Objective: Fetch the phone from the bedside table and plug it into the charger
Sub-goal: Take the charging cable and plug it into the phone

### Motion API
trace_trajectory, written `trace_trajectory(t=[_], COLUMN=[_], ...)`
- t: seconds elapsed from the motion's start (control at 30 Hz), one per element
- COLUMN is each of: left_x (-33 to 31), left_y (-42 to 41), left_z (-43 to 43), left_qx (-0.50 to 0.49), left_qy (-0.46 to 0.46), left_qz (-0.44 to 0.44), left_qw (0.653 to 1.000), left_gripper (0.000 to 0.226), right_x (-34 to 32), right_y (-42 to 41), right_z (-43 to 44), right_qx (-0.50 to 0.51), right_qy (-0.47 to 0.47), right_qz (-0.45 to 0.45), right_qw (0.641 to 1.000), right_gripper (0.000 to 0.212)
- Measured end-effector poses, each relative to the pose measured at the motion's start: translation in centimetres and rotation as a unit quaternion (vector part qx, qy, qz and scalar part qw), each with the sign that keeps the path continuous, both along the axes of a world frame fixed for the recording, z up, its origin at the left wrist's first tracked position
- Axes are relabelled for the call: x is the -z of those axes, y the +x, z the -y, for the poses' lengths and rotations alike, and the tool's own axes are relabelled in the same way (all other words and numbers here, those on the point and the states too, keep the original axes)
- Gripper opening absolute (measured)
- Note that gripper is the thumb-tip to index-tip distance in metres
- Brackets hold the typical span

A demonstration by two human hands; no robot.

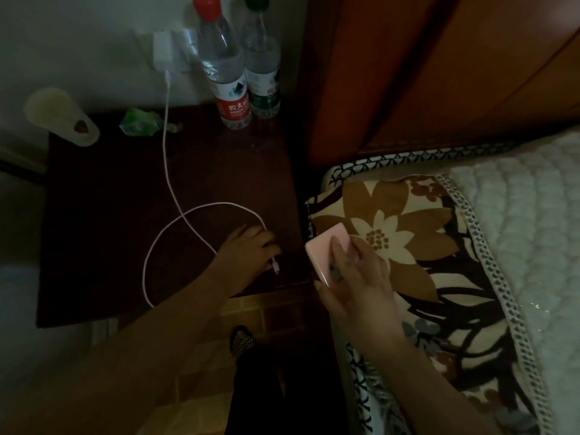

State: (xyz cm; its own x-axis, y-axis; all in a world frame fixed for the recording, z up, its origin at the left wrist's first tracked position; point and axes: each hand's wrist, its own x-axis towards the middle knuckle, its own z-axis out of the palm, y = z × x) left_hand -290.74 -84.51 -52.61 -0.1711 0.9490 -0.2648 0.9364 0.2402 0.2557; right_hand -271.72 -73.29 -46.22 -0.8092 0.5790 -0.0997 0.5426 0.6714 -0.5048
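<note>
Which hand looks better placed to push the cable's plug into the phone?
The left hand, probably: its fingers are already at the plug of the white cable on the bedside table. The right hand holds the pink phone just beside it.

Table [103, 189] bears cable [163, 246], 2 bottles [230, 73].

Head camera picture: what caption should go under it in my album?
Left hand pinches charger cable; right hand holds pink phone.
</note>
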Motion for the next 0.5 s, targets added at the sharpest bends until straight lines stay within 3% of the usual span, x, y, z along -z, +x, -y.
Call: trace_trajectory(t=[0.23, 0.5], left_x=[-3.7, -16.7], left_y=[-0.4, 1.1], left_z=[0.0, -0.2], left_qx=[-0.094, -0.187], left_qy=[0.069, 0.173], left_qz=[0.052, 0.125], left_qw=[0.992, 0.959], left_gripper=[0.015, 0.009], right_x=[-1.5, -10.9], right_y=[0.0, 1.2], right_z=[-0.2, -1.8], right_qx=[0.030, 0.039], right_qy=[-0.014, -0.047], right_qz=[-0.030, -0.069], right_qw=[0.999, 0.996], right_gripper=[0.059, 0.064])
